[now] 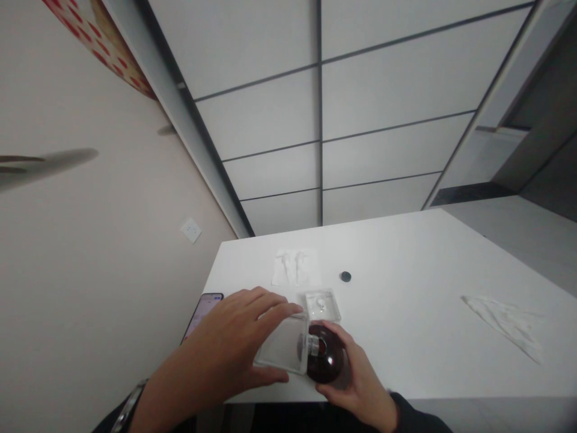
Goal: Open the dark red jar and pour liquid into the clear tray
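My left hand [229,349] grips a clear plastic box-like cap [283,349] between thumb and fingers, near the front edge of the white table [428,337]. My right hand [356,379] is wrapped around a dark red, rounded glass bottle [327,361] with a silver neck that points towards the clear cap. The cap and the bottle's neck touch or nearly touch. Just behind them lies a second small clear square piece [322,304].
A phone [202,313] with a lit screen lies at the table's left edge. A clear packet with two white pieces [295,267] and a small black round cap [345,276] lie farther back. A crumpled clear wrapper [505,322] lies at right. A wall socket [192,230] is at left.
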A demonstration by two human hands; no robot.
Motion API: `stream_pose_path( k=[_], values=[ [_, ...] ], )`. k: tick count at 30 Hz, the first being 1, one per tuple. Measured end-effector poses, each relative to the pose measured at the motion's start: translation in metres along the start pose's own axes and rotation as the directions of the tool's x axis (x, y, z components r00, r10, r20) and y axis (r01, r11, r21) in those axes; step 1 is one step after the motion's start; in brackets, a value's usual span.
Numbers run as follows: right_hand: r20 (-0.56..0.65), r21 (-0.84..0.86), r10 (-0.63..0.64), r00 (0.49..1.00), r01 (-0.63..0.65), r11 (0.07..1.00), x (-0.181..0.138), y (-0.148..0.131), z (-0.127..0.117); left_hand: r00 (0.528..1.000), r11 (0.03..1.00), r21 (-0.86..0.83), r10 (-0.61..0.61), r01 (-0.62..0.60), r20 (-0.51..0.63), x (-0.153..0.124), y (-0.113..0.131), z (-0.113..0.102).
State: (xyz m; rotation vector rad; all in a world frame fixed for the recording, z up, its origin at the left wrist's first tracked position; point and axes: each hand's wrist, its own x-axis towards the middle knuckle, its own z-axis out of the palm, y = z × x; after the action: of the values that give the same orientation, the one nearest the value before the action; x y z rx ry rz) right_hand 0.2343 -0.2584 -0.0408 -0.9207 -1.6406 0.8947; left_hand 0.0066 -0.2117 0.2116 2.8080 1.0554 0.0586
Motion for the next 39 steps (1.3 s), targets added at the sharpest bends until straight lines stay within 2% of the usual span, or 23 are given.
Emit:
stream_pose_path(
  k=[11, 39],
  values=[
    [0.007, 0.021, -0.020, 1.000, 0.020, 1.000, 0.0017, -0.0015, -0.0005, 1.000, 1.000, -0.005, -0.015, 0.015, 0.003, -0.0001, 0.0011, -0.0025],
    [-0.011, -0.005, -0.053, 0.999, 0.053, 0.999, 0.0007, 0.0009, 0.0008, 0.996, 0.997, 0.030, 0.074, -0.072, -0.059, 0.0008, 0.0016, -0.0014]
  ],
)
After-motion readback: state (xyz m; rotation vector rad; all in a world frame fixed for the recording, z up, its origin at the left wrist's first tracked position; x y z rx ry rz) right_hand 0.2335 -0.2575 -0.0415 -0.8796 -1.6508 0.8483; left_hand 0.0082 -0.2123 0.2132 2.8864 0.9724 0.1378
